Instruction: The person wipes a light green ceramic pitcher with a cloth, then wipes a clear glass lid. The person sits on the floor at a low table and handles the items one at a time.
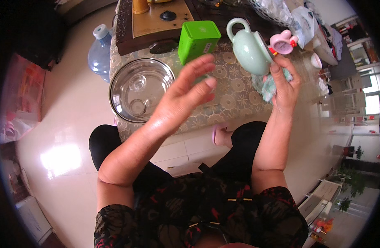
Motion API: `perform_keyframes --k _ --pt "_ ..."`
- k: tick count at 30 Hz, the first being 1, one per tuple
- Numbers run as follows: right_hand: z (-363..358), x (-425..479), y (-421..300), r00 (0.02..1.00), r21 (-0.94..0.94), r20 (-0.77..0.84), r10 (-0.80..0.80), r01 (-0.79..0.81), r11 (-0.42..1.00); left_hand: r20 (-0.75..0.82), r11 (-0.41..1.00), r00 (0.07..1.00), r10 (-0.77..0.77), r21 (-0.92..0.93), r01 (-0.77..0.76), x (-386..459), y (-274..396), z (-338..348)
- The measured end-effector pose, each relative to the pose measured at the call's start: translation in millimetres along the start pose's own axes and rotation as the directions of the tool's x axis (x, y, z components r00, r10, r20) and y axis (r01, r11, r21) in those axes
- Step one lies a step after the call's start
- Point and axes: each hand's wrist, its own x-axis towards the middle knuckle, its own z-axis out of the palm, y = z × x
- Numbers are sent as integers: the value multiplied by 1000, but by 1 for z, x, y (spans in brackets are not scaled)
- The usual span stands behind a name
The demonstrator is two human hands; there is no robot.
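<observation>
My right hand (284,83) grips a pale green ceramic teapot (250,51) by its body, tilted on its side with its loop handle at the upper left. A fluffy mint-green cloth (267,86) is in the same hand, beneath the teapot. My left hand (193,83) is raised with fingers apart over the table, between a steel basin (112,90) and the teapot. Small clear glass cups (137,83) lie in the basin. Behind my left hand something pale green and rounded is mostly hidden. A bright green tin (197,40) stands just beyond that hand.
A dark wooden tea tray (124,37) lies at the table's far side. A pink clock (282,45) stands right of the teapot. A metal wire basket (266,12) holds plastic bags at the back. A large blue water bottle (100,55) stands left of the patterned tablecloth (230,90).
</observation>
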Motion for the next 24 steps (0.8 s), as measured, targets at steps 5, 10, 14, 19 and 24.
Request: perform_keyframes --k 5,10,14,19,24 --pt "-17 -4 33 991 -258 -43 126 -133 957 145 621 983 111 762 -183 -2 -43 8" --pt "-14 -21 87 995 -489 -16 95 -90 868 110 309 991 80 942 -130 -4 -66 7" --pt "-10 -33 98 991 -640 119 -61 123 759 135 298 987 81 942 -154 -5 -77 5" --pt "-15 -43 99 979 -689 201 20 127 713 141 306 985 104 937 -166 -1 -80 0" --pt "-19 -43 94 983 -614 164 81 37 789 144 308 983 111 936 -172 0 -86 -7"
